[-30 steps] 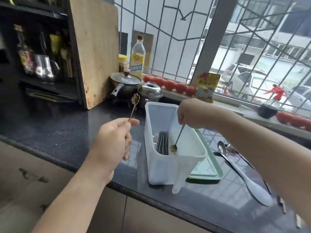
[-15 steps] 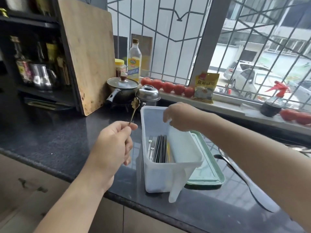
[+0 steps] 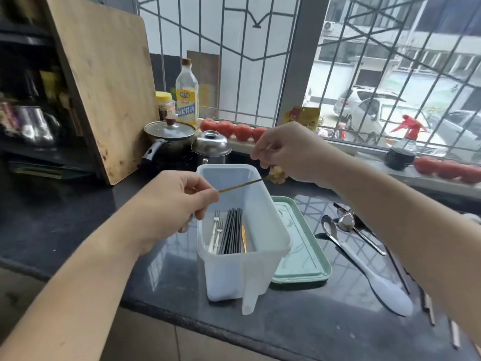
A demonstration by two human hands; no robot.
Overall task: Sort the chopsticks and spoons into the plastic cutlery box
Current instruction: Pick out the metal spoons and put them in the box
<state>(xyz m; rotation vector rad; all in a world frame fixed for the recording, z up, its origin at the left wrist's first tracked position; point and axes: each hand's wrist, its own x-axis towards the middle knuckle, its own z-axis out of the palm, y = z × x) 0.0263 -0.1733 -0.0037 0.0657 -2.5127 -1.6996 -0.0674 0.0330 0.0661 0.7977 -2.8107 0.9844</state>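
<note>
A slim gold spoon point(image 3: 240, 186) with a flower-shaped end hangs across the open box point(image 3: 268, 230), its stem pinched by the left hand point(image 3: 169, 204), its ornate end at the fingertips of the right hand point(image 3: 289, 152) — whether that hand grips it cannot be told. Inside the box lie black chopsticks point(image 3: 231, 230), two forks point(image 3: 216, 230) and one gold piece point(image 3: 244, 238) — the job looks partly done. On the counter point(image 3: 65, 217) to the right, steel spoons point(image 3: 346, 222) and a white scoop point(image 3: 377, 280) wait beside the green lid point(image 3: 302, 246).
</note>
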